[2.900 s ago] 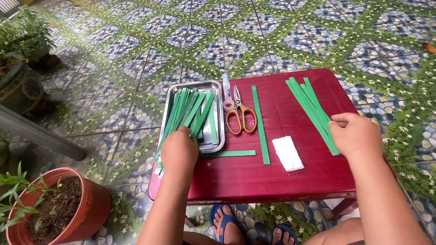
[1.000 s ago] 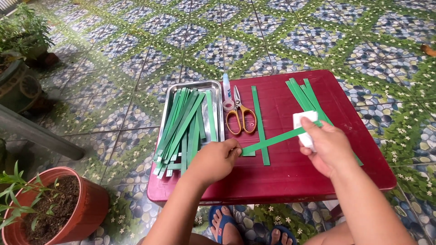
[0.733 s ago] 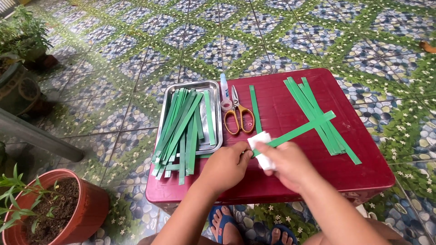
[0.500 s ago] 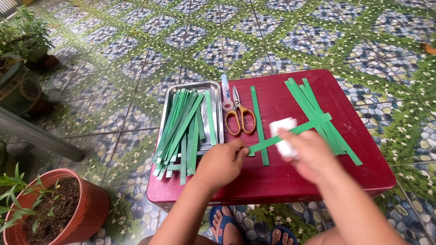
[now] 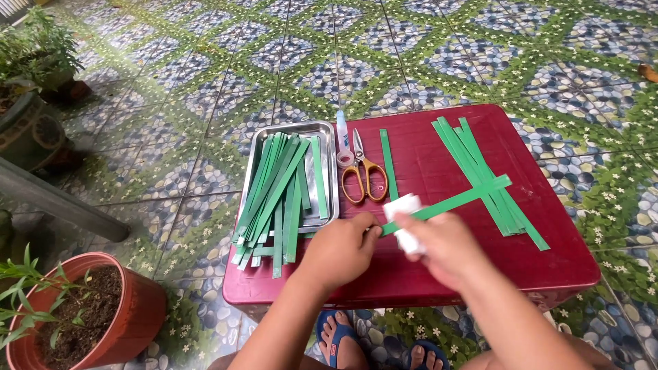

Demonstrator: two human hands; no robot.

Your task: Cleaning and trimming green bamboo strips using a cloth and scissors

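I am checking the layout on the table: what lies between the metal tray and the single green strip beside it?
In the head view, orange-handled scissors and a small glue tube lie between the metal tray and the single green strip.

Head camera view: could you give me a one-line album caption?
Two hands, left and right, wipe a green leaf strip with white cloth over a red table.

Single head-worn view, looking steeply down from above the near edge of the red table (image 5: pixel 439 288), facing outward across it to the tiled floor (image 5: pixel 411 48). Close range; whole tabletop visible, near corners included.
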